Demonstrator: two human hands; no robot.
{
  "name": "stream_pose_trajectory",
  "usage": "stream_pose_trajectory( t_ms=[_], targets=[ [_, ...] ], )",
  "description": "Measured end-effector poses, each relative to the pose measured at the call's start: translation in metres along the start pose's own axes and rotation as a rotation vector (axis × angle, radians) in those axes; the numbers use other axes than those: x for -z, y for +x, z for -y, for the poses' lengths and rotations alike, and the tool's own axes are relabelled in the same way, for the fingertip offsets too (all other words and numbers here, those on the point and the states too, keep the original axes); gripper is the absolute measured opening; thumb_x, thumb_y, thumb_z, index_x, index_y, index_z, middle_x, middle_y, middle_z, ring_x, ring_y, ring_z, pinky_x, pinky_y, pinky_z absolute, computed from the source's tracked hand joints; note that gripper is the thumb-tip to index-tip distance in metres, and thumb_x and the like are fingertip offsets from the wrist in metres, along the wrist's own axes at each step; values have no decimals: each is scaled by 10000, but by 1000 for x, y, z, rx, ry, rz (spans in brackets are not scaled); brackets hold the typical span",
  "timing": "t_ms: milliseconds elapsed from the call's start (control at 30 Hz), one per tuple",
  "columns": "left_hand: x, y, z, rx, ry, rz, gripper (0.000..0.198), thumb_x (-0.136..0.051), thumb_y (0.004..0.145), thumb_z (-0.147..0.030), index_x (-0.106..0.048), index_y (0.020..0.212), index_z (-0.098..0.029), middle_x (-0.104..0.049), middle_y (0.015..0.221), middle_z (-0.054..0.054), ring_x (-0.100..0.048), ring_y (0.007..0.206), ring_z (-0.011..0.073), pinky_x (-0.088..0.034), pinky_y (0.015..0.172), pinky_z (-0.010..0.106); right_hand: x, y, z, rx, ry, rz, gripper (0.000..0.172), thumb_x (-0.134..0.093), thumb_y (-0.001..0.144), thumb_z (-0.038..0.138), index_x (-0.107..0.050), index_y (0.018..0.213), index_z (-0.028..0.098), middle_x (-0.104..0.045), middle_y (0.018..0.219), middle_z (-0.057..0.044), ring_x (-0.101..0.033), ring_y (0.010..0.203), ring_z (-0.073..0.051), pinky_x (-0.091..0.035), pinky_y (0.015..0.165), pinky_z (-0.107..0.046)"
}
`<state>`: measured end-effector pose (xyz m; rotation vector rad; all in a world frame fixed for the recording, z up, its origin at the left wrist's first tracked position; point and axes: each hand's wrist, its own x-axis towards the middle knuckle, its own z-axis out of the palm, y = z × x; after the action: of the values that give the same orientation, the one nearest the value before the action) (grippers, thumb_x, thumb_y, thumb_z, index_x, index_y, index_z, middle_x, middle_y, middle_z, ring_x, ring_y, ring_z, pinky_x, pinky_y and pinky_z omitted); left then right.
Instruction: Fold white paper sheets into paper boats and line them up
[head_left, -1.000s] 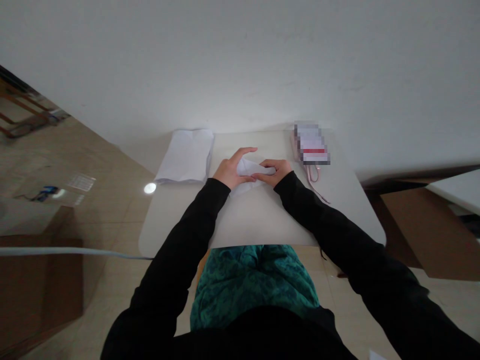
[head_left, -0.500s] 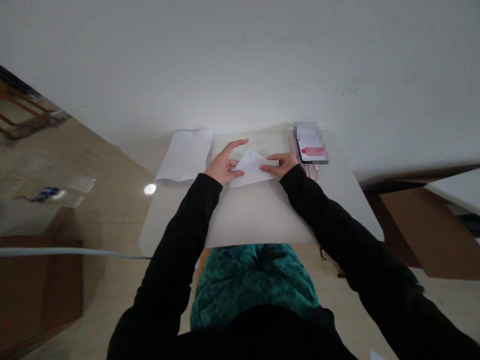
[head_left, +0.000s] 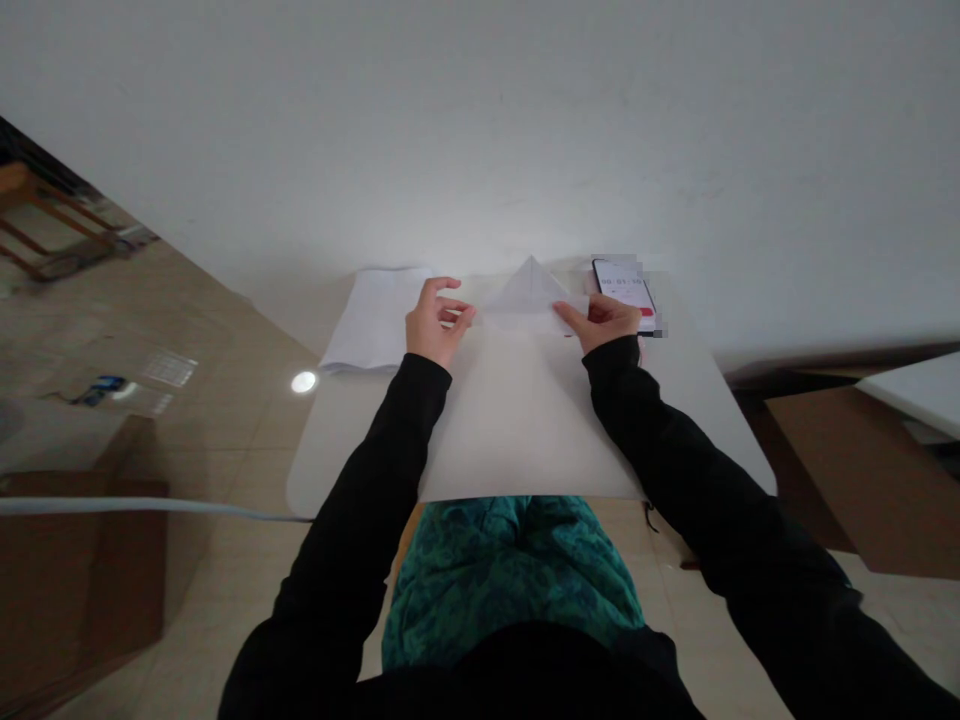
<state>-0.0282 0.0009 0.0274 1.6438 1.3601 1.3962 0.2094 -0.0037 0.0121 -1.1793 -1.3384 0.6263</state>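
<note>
A folded sheet of white paper [head_left: 525, 295], with a pointed triangular top and a straight band along the bottom, is held a little above or against the white table [head_left: 517, 430]; which of the two I cannot tell. My right hand [head_left: 606, 320] pinches its right end, thumb in front and fingers behind. At the left end, the thumb and a fingertip of my left hand [head_left: 439, 322] close on the paper's corner, while the index finger stays curved and raised away from it.
A stack of white paper [head_left: 375, 318] lies at the table's back left. Beside my right hand at the back right is a phone [head_left: 624, 285] with a lit screen. The wall [head_left: 480, 130] rises right behind the table. Brown cardboard boxes [head_left: 862, 470] stand on the floor to either side.
The folded paper has moved up and right and turned so that its point faces the wall. My right hand has moved right, towards the phone, and my hands are farther apart.
</note>
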Motion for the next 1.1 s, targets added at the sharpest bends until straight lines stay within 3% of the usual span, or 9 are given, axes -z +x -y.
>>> stream_pose_trajectory(
  t_ms=[67,133,233,333,533,633,733,867,1100],
  targets=[
    [-6,-5,-8,-43,30,-59,248,-684,753,-350,-556,896,-193,-593,656,-39,-575,496,74,-482,472,187,-1,-6,9,148,-122,-139,198,-715,732,371,-687,733,175,-625,614,-2,-539,524,-117,-464,496,-265],
    [-14,-13,-17,11,-96,70,291,-620,805,-448,-507,790,-181,-538,559,-47,-555,451,80,-461,437,188,-5,-13,15,414,-262,-164,143,-669,784,320,-698,737,188,-634,635,-13,-521,525,-110,-442,501,-263],
    [-29,-25,-28,74,-360,292,378,-636,784,-495,-406,841,-200,-637,713,-9,-653,628,110,-527,580,223,-13,-21,18,773,-414,-88,137,-616,821,284,-706,761,201,-630,639,-29,-529,564,-126,-416,502,-265],
    [-41,-30,-27,122,-447,260,505,-763,668,-429,-367,896,-216,-665,878,16,-671,746,130,-536,651,241,-21,-27,16,997,-538,-79,156,-578,823,215,-684,708,210,-632,664,-37,-525,655,-156,-420,571,-284],
    [-37,-18,-10,177,-446,116,544,-789,631,-372,-384,960,-219,-691,918,44,-693,778,184,-547,656,282,-32,-38,16,830,-640,50,301,-550,790,144,-677,1033,269,-587,1133,-77,-506,997,-233,-420,825,-393],
    [-23,-8,-2,140,-420,222,534,-765,661,-384,-425,1034,-211,-709,921,53,-695,796,194,-550,703,318,-29,-37,16,668,-676,129,551,-549,742,104,-563,1242,332,-357,1440,-53,-401,1214,-315,-363,928,-486],
    [-12,-2,3,96,-321,343,501,-729,707,-378,-500,1099,-166,-714,938,80,-694,850,206,-544,779,345,-23,-31,13,589,-714,185,609,-573,734,146,-506,1301,356,-232,1524,-20,-317,1290,-368,-327,965,-545],
    [-4,0,6,78,-233,463,499,-710,728,-385,-568,1130,-125,-709,1016,117,-685,919,228,-537,830,366,-18,-20,2,626,-654,177,423,-625,751,227,-631,1161,330,-245,1534,-21,-347,1274,-356,-351,971,-559],
    [7,3,2,78,-168,307,651,-804,624,-310,-559,1199,-129,-729,903,94,-701,808,204,-556,726,305,-20,-7,-17,633,-146,315,106,-682,788,317,-744,864,280,-574,1297,-79,-601,1084,-229,-498,914,-432]
  ],
)
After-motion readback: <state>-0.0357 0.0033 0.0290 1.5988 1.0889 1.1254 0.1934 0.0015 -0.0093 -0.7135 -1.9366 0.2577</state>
